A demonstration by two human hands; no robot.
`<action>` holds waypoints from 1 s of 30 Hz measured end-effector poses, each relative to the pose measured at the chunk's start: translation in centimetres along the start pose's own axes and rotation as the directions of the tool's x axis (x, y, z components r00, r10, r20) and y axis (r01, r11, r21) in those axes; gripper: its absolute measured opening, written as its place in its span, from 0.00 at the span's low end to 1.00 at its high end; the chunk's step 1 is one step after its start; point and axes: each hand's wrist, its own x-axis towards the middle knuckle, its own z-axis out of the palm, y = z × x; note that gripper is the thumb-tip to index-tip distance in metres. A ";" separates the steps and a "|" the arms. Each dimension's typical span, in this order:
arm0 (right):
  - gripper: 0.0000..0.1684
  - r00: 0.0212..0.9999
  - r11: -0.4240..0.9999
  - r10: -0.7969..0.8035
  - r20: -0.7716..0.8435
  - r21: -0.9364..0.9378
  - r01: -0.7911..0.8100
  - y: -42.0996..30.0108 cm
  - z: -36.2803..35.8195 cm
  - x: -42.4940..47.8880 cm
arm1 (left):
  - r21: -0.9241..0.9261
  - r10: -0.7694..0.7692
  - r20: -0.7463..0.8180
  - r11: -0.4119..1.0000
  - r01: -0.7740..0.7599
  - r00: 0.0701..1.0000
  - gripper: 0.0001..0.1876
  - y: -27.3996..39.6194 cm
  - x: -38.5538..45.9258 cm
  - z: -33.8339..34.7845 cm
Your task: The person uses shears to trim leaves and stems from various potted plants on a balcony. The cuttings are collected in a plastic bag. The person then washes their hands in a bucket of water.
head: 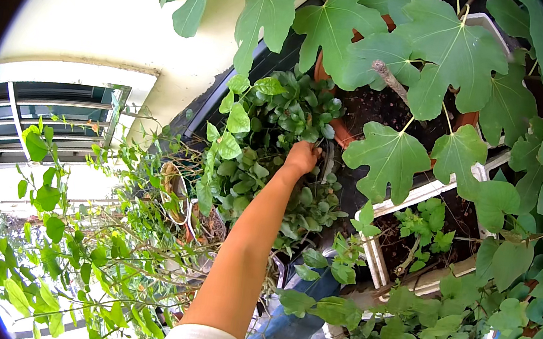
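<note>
My left hand (303, 157) reaches in among low, thick-leaved plants, its bare arm stretched up from the bottom of the view. Its fingers are curled at the edge of a dark green leafy plant (296, 104) and seem closed on part of it; the exact part is hidden by the hand. Paler rounded foliage (245, 174) spreads below and to the left of the wrist. Just right of the hand shows a thin, curved grey rim (329, 161). My right hand is out of view.
Broad lobed leaves (387, 156) hang across the upper right, near a cut woody stem (390, 81). A terracotta pot (341, 133) and a white planter (376, 263) with soil stand to the right. Thin leafy branches (89, 249) fill the lower left, before a barred window (49, 114).
</note>
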 end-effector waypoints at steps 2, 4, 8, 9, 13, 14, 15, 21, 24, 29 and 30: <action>0.16 1.000 1.000 -0.007 -0.006 -0.001 0.007 0.0 0.0 0.1 | -0.195 -0.057 -0.105 0.980 0.035 0.993 0.11 -1.5 -0.3 0.0; 0.16 1.000 1.000 -0.023 -0.012 -0.001 0.023 0.0 0.2 0.3 | -0.288 -0.159 -0.177 0.952 0.103 0.971 0.10 -3.1 -0.3 -0.4; 0.14 0.994 0.996 -0.094 -0.049 -0.011 0.094 0.1 1.1 0.6 | -0.274 -0.228 -0.323 0.952 0.139 0.919 0.08 -2.9 -0.6 -0.4; 0.14 0.990 0.993 -0.119 -0.071 -0.022 0.118 0.0 1.4 0.5 | -0.119 -0.194 -0.261 0.979 0.168 0.946 0.08 -2.3 -0.7 -0.8; 0.15 0.999 0.999 -0.035 -0.016 0.008 0.035 -0.7 1.2 1.4 | 0.275 -0.108 -0.030 0.955 0.112 0.994 0.08 -1.9 -0.4 -1.8; 0.15 1.000 1.000 -0.024 -0.006 0.012 0.024 -0.9 1.1 1.5 | 0.277 -0.093 -0.003 0.957 0.090 0.996 0.08 -2.3 -0.6 -1.9; 0.15 1.000 1.000 -0.013 0.003 0.016 0.013 -0.9 0.9 1.5 | 0.278 -0.079 0.024 0.958 0.069 0.997 0.08 -2.6 -0.7 -1.9; 0.17 0.999 0.998 0.048 -0.010 0.052 -0.047 -2.2 0.1 1.4 | 0.439 -0.097 0.241 0.898 -0.020 0.966 0.10 -0.9 -1.3 0.6; 0.17 0.998 0.996 0.058 0.032 0.066 -0.060 -2.9 0.0 1.5 | 0.528 -0.109 0.331 0.845 -0.088 0.937 0.10 -0.2 -3.6 -0.6; 0.18 0.997 0.993 0.066 0.029 0.095 -0.069 -3.4 0.7 0.4 | 0.452 -0.050 0.039 0.891 0.027 0.998 0.09 0.2 -5.3 -1.8; 0.18 0.999 0.994 0.050 0.000 0.093 -0.049 -2.3 0.9 0.2 | 0.353 -0.074 -0.039 0.932 0.083 0.996 0.10 0.3 -5.1 -2.1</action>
